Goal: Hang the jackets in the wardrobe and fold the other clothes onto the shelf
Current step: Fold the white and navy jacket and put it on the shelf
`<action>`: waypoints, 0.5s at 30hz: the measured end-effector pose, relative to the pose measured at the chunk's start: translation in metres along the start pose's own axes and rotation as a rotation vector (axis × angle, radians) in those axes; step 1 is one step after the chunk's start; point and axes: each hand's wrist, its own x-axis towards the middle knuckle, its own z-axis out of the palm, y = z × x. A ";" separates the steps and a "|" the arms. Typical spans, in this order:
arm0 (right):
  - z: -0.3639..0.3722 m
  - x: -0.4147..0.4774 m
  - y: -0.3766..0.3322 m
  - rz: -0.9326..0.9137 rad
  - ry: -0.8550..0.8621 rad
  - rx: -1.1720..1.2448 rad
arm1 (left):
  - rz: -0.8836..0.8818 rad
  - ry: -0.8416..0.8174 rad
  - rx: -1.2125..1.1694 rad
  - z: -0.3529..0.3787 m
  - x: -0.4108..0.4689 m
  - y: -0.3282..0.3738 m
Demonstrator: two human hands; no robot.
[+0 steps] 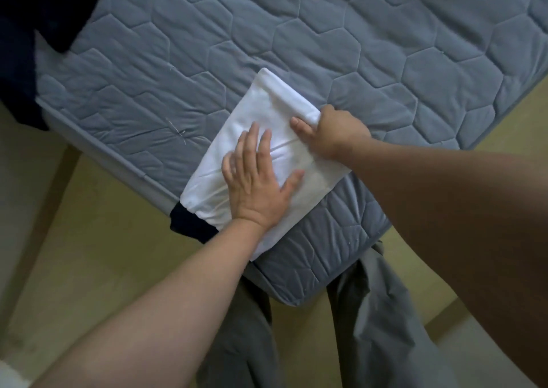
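folding is partway done: a white shirt (267,100) lies in a narrow strip at the corner of the mattress (326,31), the left hand (258,180) pressing it flat with fingers (250,141) straight and spread, the right hand (332,132) pinching its right edge, fingers curled under the cloth. it is not yet on a shelf, and dark clothes (35,31) wait at the mattress's far left. no wardrobe or shelf is in view.
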 end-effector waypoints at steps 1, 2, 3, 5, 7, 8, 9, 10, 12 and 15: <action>0.001 0.001 -0.002 0.010 0.020 0.006 | -0.026 -0.040 0.037 0.005 -0.016 -0.002; 0.002 0.001 -0.004 0.017 0.041 0.005 | -0.052 -0.066 0.077 0.010 -0.028 -0.004; 0.004 0.002 -0.006 0.020 0.060 0.008 | -0.082 -0.087 0.109 0.015 -0.034 -0.006; 0.005 0.004 -0.010 0.011 0.086 0.046 | -0.150 -0.121 0.149 0.020 -0.033 -0.009; 0.005 0.007 -0.012 0.004 0.093 0.109 | -0.236 -0.122 0.154 0.023 -0.019 -0.014; 0.004 0.009 -0.012 -0.001 0.090 0.126 | -0.277 -0.122 0.150 0.025 -0.012 -0.017; 0.003 0.011 -0.012 -0.011 0.088 0.123 | -0.303 -0.136 0.146 0.026 -0.008 -0.020; 0.001 0.012 -0.011 -0.025 0.086 0.103 | -0.311 -0.163 0.145 0.029 -0.006 -0.020; 0.000 0.014 -0.009 -0.061 0.060 0.060 | -0.294 -0.247 0.170 0.035 -0.007 -0.018; 0.001 0.012 -0.010 -0.096 0.022 0.020 | -0.289 -0.300 0.218 0.047 -0.006 -0.018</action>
